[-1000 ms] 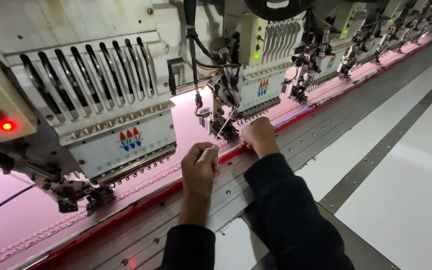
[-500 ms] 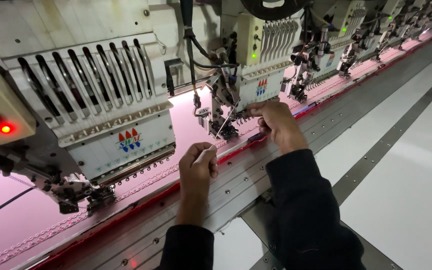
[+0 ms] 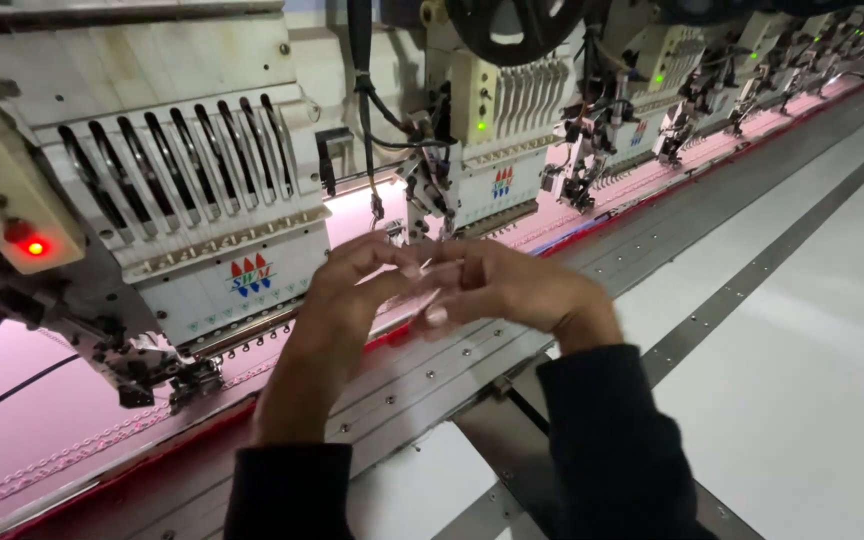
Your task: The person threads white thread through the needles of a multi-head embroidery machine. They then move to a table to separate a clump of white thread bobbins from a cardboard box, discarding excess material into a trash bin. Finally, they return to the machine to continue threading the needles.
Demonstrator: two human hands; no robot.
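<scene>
- While I look down, my two dark sleeves (image 3: 592, 450) are the closest things to me, and both reach forward over the grey metal table (image 3: 812, 330).
- My left hand (image 3: 347, 300) and my right hand (image 3: 507, 290) meet in the middle, just above the table edge, and their fingertips touch.
- My left fingers (image 3: 392, 262) are bent and close together, and they seem to pinch something thin and pale, maybe a thread (image 3: 430, 295). It is blurry, so I cannot tell for sure.
- My right fingers (image 3: 452, 300) curl in toward the same spot, pressed near each other, not spread.
- Under my hands runs a red strip (image 3: 402, 330) along the front of the machine.
- Behind that lies pink cloth (image 3: 42, 420) with a row of stitching on it.
- Just past my hands hang the needles (image 3: 422, 205) of a sewing head (image 3: 497, 150) with a small green light (image 3: 480, 126).
- To my left is another big sewing head (image 3: 182, 200) with a red light (image 3: 35, 246).
- Far away on my right, more sewing heads (image 3: 712, 80) stand in a long row.
</scene>
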